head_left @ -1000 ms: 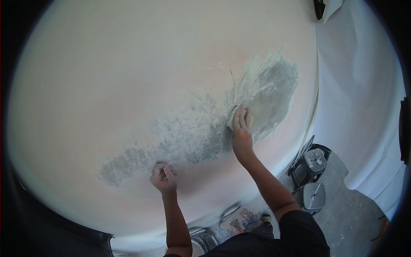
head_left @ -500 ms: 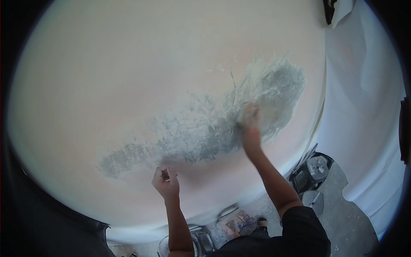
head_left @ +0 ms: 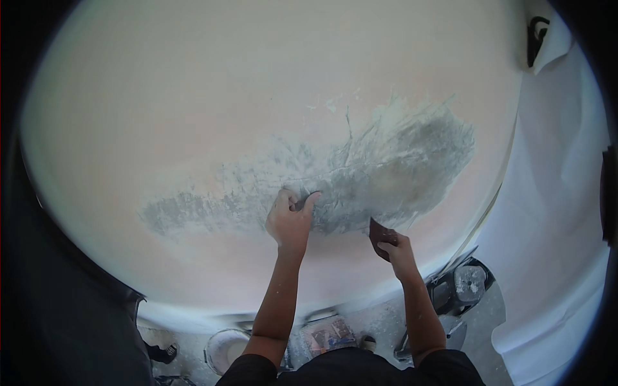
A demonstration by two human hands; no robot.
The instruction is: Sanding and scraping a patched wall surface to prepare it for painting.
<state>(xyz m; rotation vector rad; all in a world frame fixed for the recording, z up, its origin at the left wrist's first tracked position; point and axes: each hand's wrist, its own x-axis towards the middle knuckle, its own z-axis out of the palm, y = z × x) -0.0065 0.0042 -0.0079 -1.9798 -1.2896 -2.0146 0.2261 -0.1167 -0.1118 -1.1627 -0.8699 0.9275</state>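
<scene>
A broad, pale, rounded panel (head_left: 193,116) fills most of the view, bearing a long rough grey patch (head_left: 399,186) with scratchy edges. My right hand (head_left: 400,254) grips a dark brown sheet of sandpaper (head_left: 381,238), bent and pointed at its upper corner, by the patch's lower edge. To its left, my left hand (head_left: 290,222) is at the middle of the patch. Its fingers are curled and the thumb stands apart from them. The gap between them looks dark, and I make out no object there.
White sheeting (head_left: 547,167) hangs on the right. Below the panel stand a round bucket (head_left: 225,350), a dusty stool-like thing (head_left: 328,336) and a black container (head_left: 444,289) with a grey-white block (head_left: 470,283). A person's shoe (head_left: 168,353) shows at lower left.
My right hand has come down from the patch toward its lower edge, and the sandpaper now shows clearly. My left hand has moved up and right onto the patch, its thumb spreading. The view has shifted.
</scene>
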